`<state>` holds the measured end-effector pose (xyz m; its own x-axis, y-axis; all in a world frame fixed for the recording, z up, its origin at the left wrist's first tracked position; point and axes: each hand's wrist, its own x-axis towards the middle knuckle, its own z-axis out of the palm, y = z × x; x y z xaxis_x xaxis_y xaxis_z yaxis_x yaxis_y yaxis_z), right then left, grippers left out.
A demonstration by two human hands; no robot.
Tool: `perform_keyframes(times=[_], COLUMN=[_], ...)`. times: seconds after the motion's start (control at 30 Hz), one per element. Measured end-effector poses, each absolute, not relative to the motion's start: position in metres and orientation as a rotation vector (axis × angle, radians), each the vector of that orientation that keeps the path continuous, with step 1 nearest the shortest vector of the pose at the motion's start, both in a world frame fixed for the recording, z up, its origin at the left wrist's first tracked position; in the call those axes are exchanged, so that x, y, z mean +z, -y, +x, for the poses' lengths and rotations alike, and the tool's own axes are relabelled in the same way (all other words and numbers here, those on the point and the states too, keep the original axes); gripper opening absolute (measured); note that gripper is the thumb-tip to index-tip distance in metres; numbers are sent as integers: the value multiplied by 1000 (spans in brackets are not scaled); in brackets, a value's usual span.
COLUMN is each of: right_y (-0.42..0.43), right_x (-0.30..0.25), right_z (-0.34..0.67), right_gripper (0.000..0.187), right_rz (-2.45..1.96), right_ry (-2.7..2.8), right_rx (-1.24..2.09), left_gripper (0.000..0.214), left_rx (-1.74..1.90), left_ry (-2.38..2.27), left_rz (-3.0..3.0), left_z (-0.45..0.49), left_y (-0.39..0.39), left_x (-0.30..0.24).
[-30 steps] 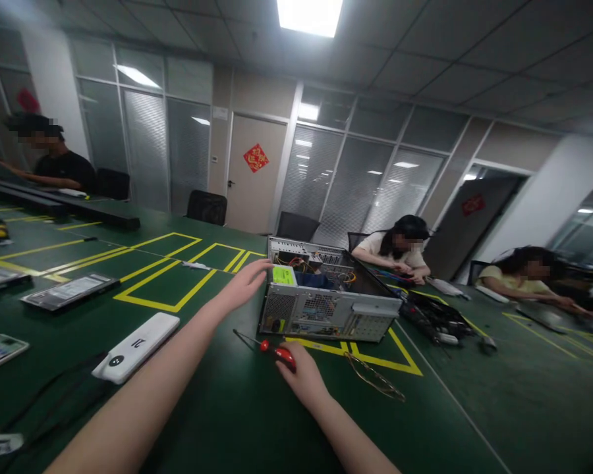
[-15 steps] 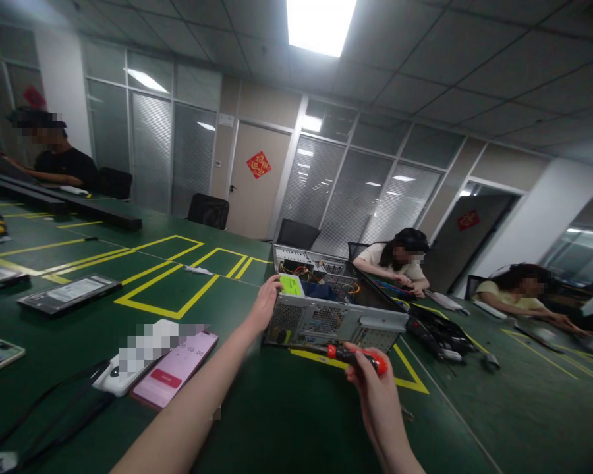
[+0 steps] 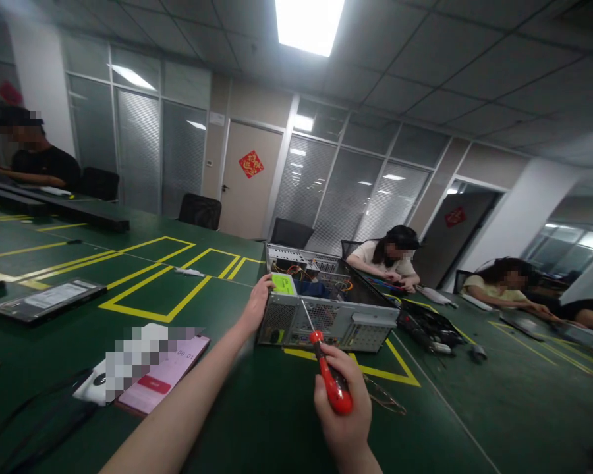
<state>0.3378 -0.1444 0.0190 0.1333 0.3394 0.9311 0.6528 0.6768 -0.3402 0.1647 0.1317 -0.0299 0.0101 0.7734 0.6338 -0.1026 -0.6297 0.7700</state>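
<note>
Right grip clasped round screwdriver, shaft aimed at 11 o'clock; computer case at 12 o'clock, long side crosswise. Left hand nearer, at case's 9 o'clock end; hold unclear.

Free lane left of PC case over worktop; left hand blocks case's left edge. Front: right hand, screwdriver, wire loop. Right: black clutter.

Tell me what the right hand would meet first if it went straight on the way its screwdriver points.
The right hand would probably drive the screwdriver into the computer's metal back panel, near its top edge; whether the tip already touches is unclear.
</note>
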Motion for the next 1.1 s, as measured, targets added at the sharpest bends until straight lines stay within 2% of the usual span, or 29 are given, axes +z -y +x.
perform_keyframes(times=[0.1,0.27,0.73,1.0,1.1], right_y=[145,152,150,148,146], right_x=[25,35,27,21,9], right_z=[338,328,326,322,321], right_gripper=[41,48,49,43,33], right_rz=[-804,-838,-881,-898,-945], right_ry=[1724,1899,1909,1925,1862], right_rx=[-484,-505,-374,-416,-373], left_gripper=[57,64,61,65,63], left_rx=[1693,1716,1714,1725,1722], left_ry=[-686,-700,-715,-725,-733], left_rz=[1643,1658,1680,1675,1677], left_z=[164,163,163,163,164], left_y=[-130,-123,-118,-116,-115], left_x=[-29,-28,-25,-22,-22])
